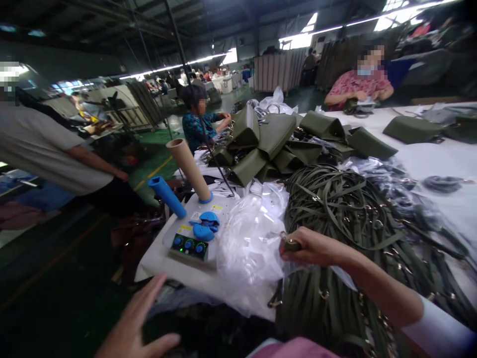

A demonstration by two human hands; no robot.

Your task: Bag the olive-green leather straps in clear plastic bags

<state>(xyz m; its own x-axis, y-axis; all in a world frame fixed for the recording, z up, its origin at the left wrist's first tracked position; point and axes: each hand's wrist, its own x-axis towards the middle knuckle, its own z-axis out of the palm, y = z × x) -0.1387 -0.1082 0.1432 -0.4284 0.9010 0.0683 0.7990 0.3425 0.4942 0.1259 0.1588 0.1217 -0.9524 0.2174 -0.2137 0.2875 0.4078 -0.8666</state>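
Note:
In the head view my right hand (pixel 311 247) is closed around a dark green strap (pixel 292 245), its coiled end and a metal clasp showing past the fingers. The held strap is at the right edge of a heap of clear plastic bags (pixel 249 243). Under and beyond my wrist lies a big pile of green straps (pixel 335 199) with gold-coloured hooks. My left hand (pixel 130 323) is low at the front left, off the table edge, fingers spread and holding nothing.
A machine with a control panel (pixel 189 247), blue parts (pixel 204 226), a cardboard tube (pixel 189 169) and a blue roll (pixel 166 196) stands left. Green bags (pixel 276 132) are heaped behind. One co-worker (pixel 201 122) sits at the far side, another (pixel 359 84) at back right; a person (pixel 48 144) is at left.

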